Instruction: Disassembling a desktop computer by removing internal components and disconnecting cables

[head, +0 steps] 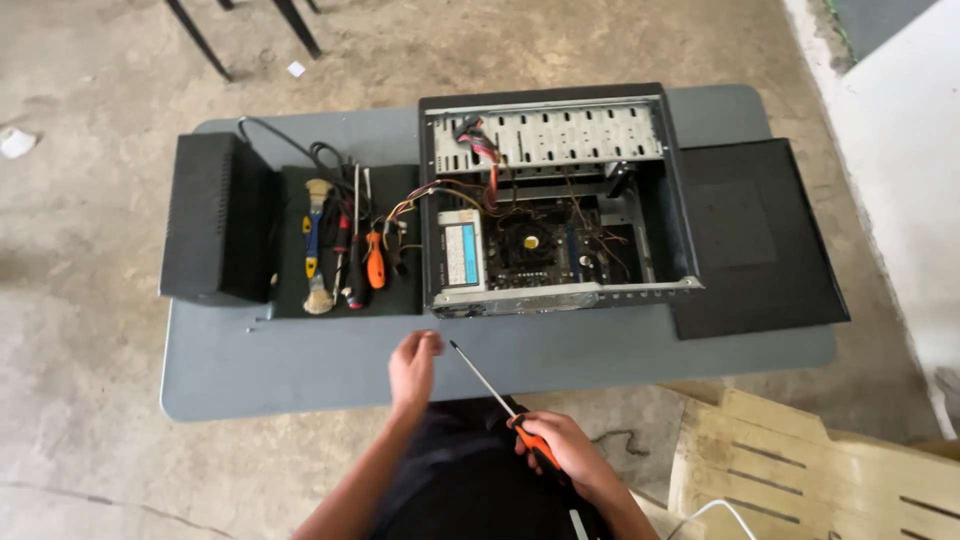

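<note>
Right hand point(565, 445) grips an orange-handled screwdriver point(492, 398), shaft angled up-left over the table point(300, 365) edge; left hand point(413, 368) rests on the table, fingers curled, apparently empty. Open PC case point(555, 200) lies beyond, its side panel point(755, 235) to the right. Tool mat point(347, 240) and black box point(217, 217) sit left.

- A grey bench point(300, 370) on a concrete floor point(80, 400).
- An open computer case point(555, 200) lies on its side, wires and board showing.
- Its black side panel point(755, 240) rests just beside it.
- A black box point(215, 220) sits at the bench's far end.
- A dark mat point(290, 300) carries assorted hand tools point(345, 250).
- Pale wooden slats point(800, 470) lie on the floor.
</note>
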